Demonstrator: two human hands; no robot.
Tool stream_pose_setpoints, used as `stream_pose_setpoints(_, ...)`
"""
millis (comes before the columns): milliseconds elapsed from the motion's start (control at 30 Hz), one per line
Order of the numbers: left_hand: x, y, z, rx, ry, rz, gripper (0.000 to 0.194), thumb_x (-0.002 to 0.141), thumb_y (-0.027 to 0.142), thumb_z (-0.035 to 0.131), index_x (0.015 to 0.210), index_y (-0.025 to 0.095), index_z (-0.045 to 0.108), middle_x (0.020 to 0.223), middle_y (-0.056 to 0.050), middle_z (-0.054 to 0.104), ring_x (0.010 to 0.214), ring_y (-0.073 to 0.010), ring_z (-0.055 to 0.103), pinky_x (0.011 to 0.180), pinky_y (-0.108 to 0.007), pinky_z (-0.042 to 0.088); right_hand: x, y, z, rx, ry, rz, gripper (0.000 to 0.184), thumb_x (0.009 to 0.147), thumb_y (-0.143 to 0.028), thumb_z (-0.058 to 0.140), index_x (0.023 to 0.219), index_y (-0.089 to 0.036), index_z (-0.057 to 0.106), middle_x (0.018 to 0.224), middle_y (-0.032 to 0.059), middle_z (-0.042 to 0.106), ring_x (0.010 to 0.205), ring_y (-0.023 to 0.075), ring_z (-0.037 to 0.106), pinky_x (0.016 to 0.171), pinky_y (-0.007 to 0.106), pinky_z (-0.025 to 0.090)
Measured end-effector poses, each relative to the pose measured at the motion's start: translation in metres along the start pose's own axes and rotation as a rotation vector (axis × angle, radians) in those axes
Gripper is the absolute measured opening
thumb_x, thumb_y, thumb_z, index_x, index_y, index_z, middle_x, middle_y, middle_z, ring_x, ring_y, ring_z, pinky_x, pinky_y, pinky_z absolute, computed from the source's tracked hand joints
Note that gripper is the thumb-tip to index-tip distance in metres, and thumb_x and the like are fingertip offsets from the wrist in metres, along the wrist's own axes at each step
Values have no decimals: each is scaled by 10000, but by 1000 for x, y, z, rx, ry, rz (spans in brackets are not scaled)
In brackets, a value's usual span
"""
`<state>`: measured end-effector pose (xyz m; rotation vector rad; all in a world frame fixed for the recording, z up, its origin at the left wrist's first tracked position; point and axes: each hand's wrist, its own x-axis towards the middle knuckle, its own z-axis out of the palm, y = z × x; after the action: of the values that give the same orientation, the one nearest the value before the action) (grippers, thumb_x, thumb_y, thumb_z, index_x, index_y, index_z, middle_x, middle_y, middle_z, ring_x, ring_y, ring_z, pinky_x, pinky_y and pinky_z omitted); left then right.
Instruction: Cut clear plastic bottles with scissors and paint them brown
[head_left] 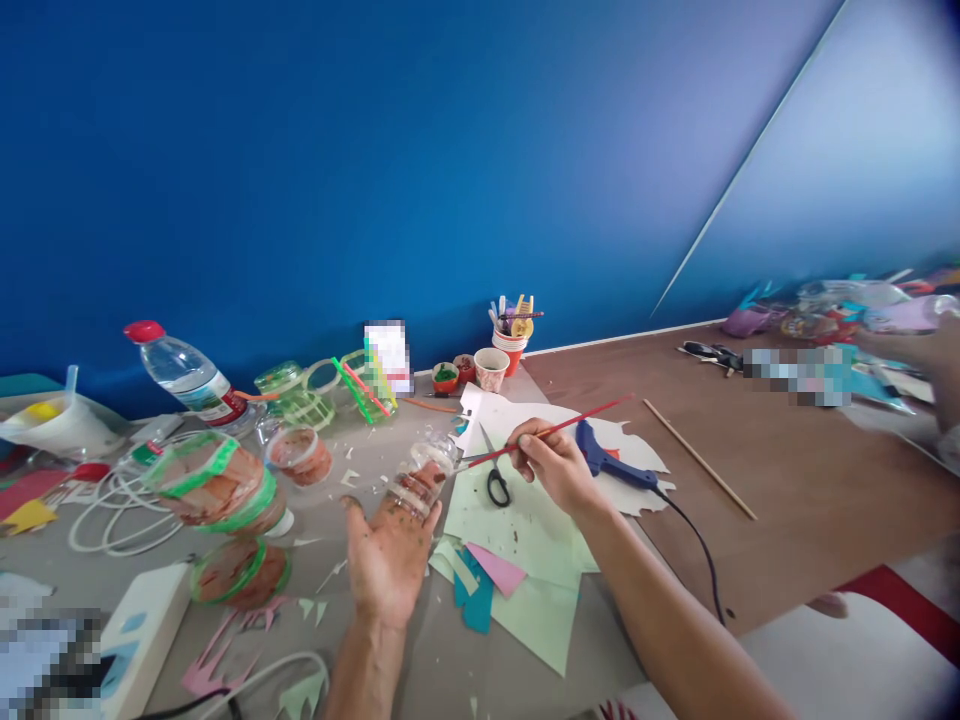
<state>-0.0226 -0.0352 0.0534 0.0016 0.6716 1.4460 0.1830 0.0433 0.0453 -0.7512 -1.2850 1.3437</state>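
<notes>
My left hand (pixel 390 550) is palm up, with its fingers inside a clear plastic bottle piece (pixel 424 475) that it holds up. Brown paint shows on the piece, and specks dot my palm. In my right hand (pixel 546 455) is a thin red paintbrush (pixel 581 418), pinched between thumb and fingers. The brush's tip points left, close to the plastic piece; I cannot tell if they touch. Black-handled scissors (pixel 497 485) lie on pale green paper (pixel 517 540) between and beyond my hands. A blue hot glue gun (pixel 611 460) rests beside my right forearm.
Paint cups (pixel 491 370) stand at the wall. To the left are a red-capped water bottle (pixel 196 378), green-banded painted plastic pieces (pixel 210 485), a white power strip (pixel 146 640) and cables. A wooden stick (pixel 697 458) lies to the right. Another person's hand (pixel 907 350) is at far right.
</notes>
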Motion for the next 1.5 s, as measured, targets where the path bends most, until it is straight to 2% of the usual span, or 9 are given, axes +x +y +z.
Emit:
stream_pose_setpoints(100, -1, 0, -1, 4, 5, 9, 656, 922, 577, 216, 1024, 128, 684, 1173, -155, 680, 1263, -248, 514, 1145, -469, 227, -1, 1, 3, -35, -68, 30, 205, 825, -358, 593, 791, -157, 617, 558, -3, 595, 412, 79, 449, 407, 215, 333)
stream_pose_setpoints(300, 1, -1, -5, 29, -40, 25, 676, 899, 621, 258, 1063, 116, 676, 1239, -167, 642, 1281, -264, 494, 1139, -464, 238, 1, -1, -1, -65, 40, -24, 193, 814, -348, 611, 769, -160, 607, 561, -6, 593, 426, 80, 463, 410, 212, 328)
stream_pose_setpoints(467, 3, -2, -7, 14, -52, 25, 676, 903, 616, 258, 1120, 110, 650, 1265, -188, 619, 1282, -266, 493, 1099, -480, 313, -1, -1, 1, -93, -81, 26, 222, 827, -374, 601, 788, -157, 626, 570, 5, 602, 426, 87, 466, 412, 221, 341)
stream_pose_setpoints(633, 3, -4, -7, 21, -48, 75, 740, 859, 673, 346, 1173, 60, 616, 1302, -234, 575, 1289, -323, 475, 1085, -537, 313, 1, -2, -3, -80, 30, -40, 184, 827, -343, 606, 780, -165, 612, 565, -8, 595, 431, 80, 457, 422, 215, 327)
stream_pose_setpoints(800, 6, -4, -13, -61, -107, 62, 746, 851, 672, 382, 1236, 62, 573, 1290, -241, 581, 1255, -327, 512, 1073, -556, 328, -1, -1, -1, -95, -89, 14, 229, 837, -380, 595, 795, -158, 627, 573, 4, 597, 440, 88, 462, 424, 224, 337)
stream_pose_setpoints(933, 8, -2, -18, -132, -210, 8, 823, 828, 706, 385, 1368, 88, 448, 1347, -248, 529, 1248, -344, 515, 1034, -590, 364, 1, -2, -4, -146, 38, -46, 216, 820, -377, 615, 780, -165, 630, 569, 2, 593, 452, 96, 464, 428, 232, 342)
stream_pose_setpoints(1100, 11, -1, -22, -166, -257, -27, 924, 832, 702, 383, 1469, 50, 230, 1337, -283, 521, 1229, -353, 530, 1025, -620, 360, 7, -8, -8, 136, 152, -68, 226, 785, -423, 647, 816, -202, 620, 611, -2, 611, 440, 101, 456, 437, 257, 359)
stream_pose_setpoints(1267, 13, -3, -24, -184, -390, -60, 965, 827, 704, 388, 1495, 63, 116, 1309, -280, 543, 1231, -366, 524, 1028, -659, 323, 12, -3, -6, 240, 183, -84, 318, 795, -466, 626, 1004, -227, 615, 773, 48, 701, 587, 163, 598, 584, 326, 471)
stream_pose_setpoints(1500, 5, -6, -16, -102, -523, -143, 832, 870, 672, 327, 1410, 42, 373, 1330, -273, 510, 1231, -386, 511, 921, -620, 463, 10, 7, -3, 67, 51, -142, 329, 813, -483, 612, 1005, -221, 664, 1073, 97, 701, 1009, 245, 630, 890, 393, 472)
